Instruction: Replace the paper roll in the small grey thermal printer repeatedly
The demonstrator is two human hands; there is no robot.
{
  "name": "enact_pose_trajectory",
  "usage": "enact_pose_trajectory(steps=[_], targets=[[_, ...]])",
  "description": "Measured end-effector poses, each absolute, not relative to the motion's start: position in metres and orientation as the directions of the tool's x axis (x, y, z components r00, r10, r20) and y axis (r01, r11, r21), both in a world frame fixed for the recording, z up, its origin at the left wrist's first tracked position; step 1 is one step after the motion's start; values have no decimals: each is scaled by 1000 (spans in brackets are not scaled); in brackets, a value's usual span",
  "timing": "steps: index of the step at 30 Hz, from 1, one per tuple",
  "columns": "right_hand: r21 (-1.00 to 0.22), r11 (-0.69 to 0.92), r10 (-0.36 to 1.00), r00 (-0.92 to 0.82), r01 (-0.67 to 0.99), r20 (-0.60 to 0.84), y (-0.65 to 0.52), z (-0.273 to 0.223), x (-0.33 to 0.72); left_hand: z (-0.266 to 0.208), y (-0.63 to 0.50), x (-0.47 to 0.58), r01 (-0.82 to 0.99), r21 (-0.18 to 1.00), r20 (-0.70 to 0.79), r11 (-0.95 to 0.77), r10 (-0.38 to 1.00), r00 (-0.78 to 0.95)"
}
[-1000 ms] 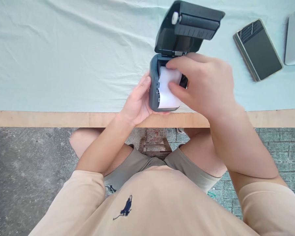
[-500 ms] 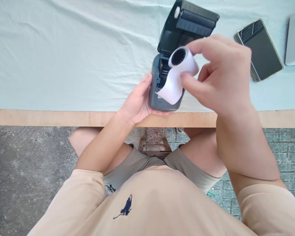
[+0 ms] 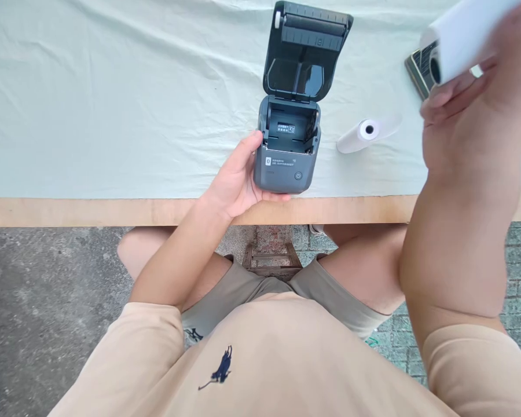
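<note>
My left hand (image 3: 238, 176) is wrapped round the lower left side of a dark grey label printer (image 3: 284, 174), at the table's front edge. The printer's lid (image 3: 304, 63) stands flipped up, and its paper bay shows only a printed sticker inside. To the right of the printer, a small white paper roll (image 3: 353, 139) rests on the cloth, its loose tail pointing right. At the upper right, blurred by motion, my right hand (image 3: 473, 110) grips a larger white paper roll (image 3: 473, 37) with a dark hollow end. Some of its fingers are hidden.
Pale green cloth (image 3: 134, 104) covers the table, with a bare wooden strip (image 3: 91, 212) along the front edge. Behind my right hand lies a phone-like dark slab (image 3: 419, 72), mostly covered. A wooden stool (image 3: 271, 260) shows between my legs.
The small roll has left my right hand and now rests on the table. My right hand has swung to the upper right and holds a larger roll. The printer has turned slightly, its bay uncovered.
</note>
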State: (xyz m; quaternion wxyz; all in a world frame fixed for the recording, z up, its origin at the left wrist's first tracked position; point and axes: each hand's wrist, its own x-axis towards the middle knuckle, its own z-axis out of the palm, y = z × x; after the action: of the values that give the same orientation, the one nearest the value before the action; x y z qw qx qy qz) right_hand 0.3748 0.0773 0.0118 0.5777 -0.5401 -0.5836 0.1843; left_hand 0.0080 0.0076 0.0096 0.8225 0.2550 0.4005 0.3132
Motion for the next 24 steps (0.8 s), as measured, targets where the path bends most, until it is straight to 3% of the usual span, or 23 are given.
enact_pose_trajectory(steps=[2,3,6,10,12,16,18,20,24], targets=[[-757,426,658,404,496,635,76,2,374,9,7,9,-311,671,-497,673,720,485],[-725,387,642,398,570,655,77,-5,373,9,8,9,-313,672,-495,671,721,485],[-686,192,698,394,701,598,88,-33,377,8,8,10,-310,684,-485,661,729,484],[-659,-26,719,472,752,510,98,-57,395,7,9,10,-310,695,-470,649,736,487],[-630,50,706,419,775,571,91,-48,398,7,10,10,-312,694,-471,649,737,485],[-415,457,538,127,787,833,53,3,377,9,11,10,-317,698,-471,643,744,473],[-292,508,614,-103,810,783,32,27,360,10,11,10,-328,686,-471,650,740,481],[-195,406,777,-225,893,588,14,42,343,11,11,10,-339,672,-470,658,733,491],[-134,258,948,-225,957,224,0,51,324,13,10,9,-341,679,-469,650,742,479]])
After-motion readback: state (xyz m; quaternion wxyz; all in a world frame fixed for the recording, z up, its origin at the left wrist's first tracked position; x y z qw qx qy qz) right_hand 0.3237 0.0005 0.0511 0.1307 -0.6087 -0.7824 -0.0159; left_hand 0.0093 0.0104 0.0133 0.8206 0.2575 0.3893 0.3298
